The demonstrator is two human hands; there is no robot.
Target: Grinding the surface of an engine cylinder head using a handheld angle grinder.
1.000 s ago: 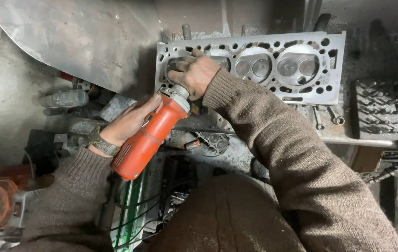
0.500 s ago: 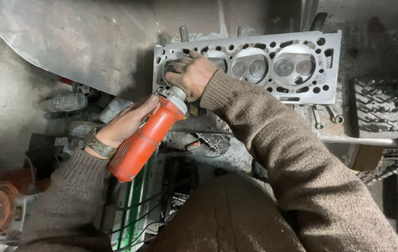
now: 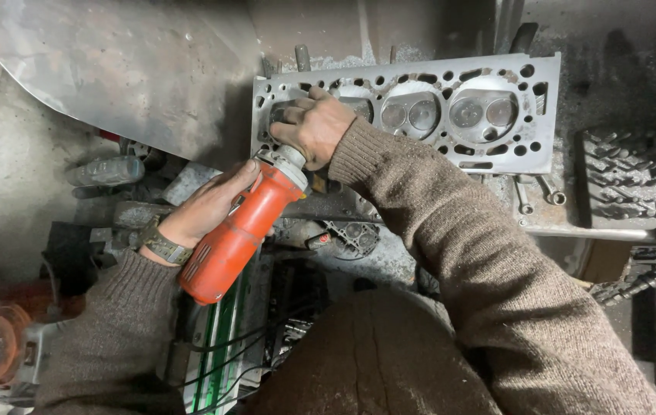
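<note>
Both hands closed: left hand (image 3: pixel 209 204) around orange grinder (image 3: pixel 239 234), right hand (image 3: pixel 314 127) on its head.

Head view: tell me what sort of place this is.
Most likely an engine repair workshop. A bare metal cylinder head lies on a grimy bench, both hands work an orange angle grinder on it, and wrenches lie beside it.

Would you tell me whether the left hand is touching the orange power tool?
Touching. The head view shows the left hand wrapped around the body of the orange power tool, fingers lying on its casing with no gap between them.
</note>
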